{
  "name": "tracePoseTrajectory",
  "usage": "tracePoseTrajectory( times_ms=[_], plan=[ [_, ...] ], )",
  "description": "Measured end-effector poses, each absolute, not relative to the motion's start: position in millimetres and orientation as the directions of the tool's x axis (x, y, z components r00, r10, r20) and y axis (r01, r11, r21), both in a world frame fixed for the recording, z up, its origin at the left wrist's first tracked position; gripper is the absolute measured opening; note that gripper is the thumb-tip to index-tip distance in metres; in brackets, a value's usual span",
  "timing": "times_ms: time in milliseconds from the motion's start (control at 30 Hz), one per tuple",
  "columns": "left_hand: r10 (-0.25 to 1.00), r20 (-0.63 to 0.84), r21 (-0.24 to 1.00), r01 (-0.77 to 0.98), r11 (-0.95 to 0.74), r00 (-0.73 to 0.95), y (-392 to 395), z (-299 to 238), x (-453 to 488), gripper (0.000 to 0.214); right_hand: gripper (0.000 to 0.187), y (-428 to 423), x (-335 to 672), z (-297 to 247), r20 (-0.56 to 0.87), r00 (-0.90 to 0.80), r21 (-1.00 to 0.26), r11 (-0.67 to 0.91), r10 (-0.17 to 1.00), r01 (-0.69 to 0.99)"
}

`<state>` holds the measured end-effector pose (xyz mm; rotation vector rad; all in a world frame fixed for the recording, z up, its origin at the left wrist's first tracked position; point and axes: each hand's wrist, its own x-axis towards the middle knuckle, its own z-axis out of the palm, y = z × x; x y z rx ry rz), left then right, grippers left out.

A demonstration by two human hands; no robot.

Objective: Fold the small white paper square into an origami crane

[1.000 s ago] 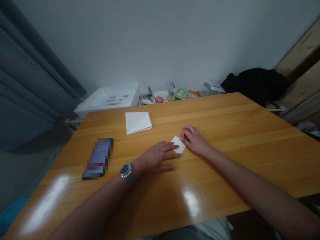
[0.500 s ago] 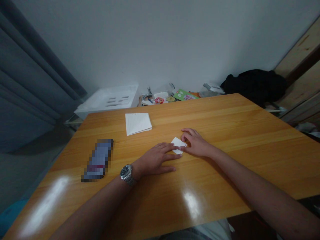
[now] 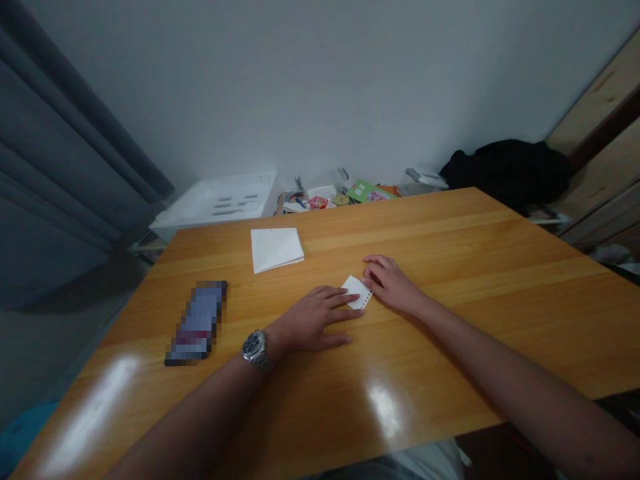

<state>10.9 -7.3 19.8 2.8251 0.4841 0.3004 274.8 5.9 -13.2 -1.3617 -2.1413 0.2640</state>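
A small white piece of paper (image 3: 353, 285) with a row of punched holes along its right edge lies at an angle on the table. My left hand (image 3: 320, 317) rests flat with its fingers spread, two fingertips lying on the paper. A metal watch is on the left wrist. At the paper's upper right edge, my right hand (image 3: 393, 283) has its fingers bent inward, with thumb and fingertips closed at the edge. Part of the contact there is hidden by the fingers.
Folded lined paper (image 3: 277, 249) lies behind my left hand. A blurred-out phone (image 3: 197, 323) is on the left of the wooden table (image 3: 450, 247). Beyond the far edge are a white foam box (image 3: 215, 197), a green booklet (image 3: 369, 192) and a black cloth heap (image 3: 507, 173).
My right thumb has drawn back from the paper's lower right part to its upper right edge, uncovering the row of holes. My left hand has stayed nearly still.
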Motion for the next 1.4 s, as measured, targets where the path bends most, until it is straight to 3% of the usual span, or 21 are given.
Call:
tracePoseTrajectory(
  times_ms=[267, 567, 733, 867, 1400],
  plan=[
    [0.388, 0.126, 0.223, 0.355, -0.908, 0.913, -10.0, 19.4, 10.6, 0.063, 0.017, 2.8, 276.3, -6.0, 0.413, -0.362, -0.495, 0.539, 0.836, 0.681],
    [0.401, 0.181, 0.189, 0.368, -0.91, 0.898, -11.7, 13.3, 13.2, 0.057, 0.025, 1.4, 275.4, -5.2, 0.348, -0.534, -0.393, 0.637, 0.77, 0.663],
    [0.511, 0.257, 0.216, 0.467, -0.858, 0.82, -5.2, 12.8, 10.8, 0.04, 0.024, 1.2, 275.5, -5.4, 0.345, -0.543, -0.365, 0.643, 0.765, 0.673],
    [0.548, 0.299, 0.245, 0.492, -0.836, 0.781, 0.6, 8.3, 7.7, 0.041, 0.025, 2.1, 275.1, -6.1, 0.344, -0.553, -0.35, 0.65, 0.759, 0.675],
    [0.555, 0.301, 0.22, 0.509, -0.832, 0.776, 2.6, 7.5, 10.1, 0.03, 0.023, -5.3, 266.4, 2.6, 0.37, -0.604, -0.432, 0.706, 0.706, 0.561]
  ],
)
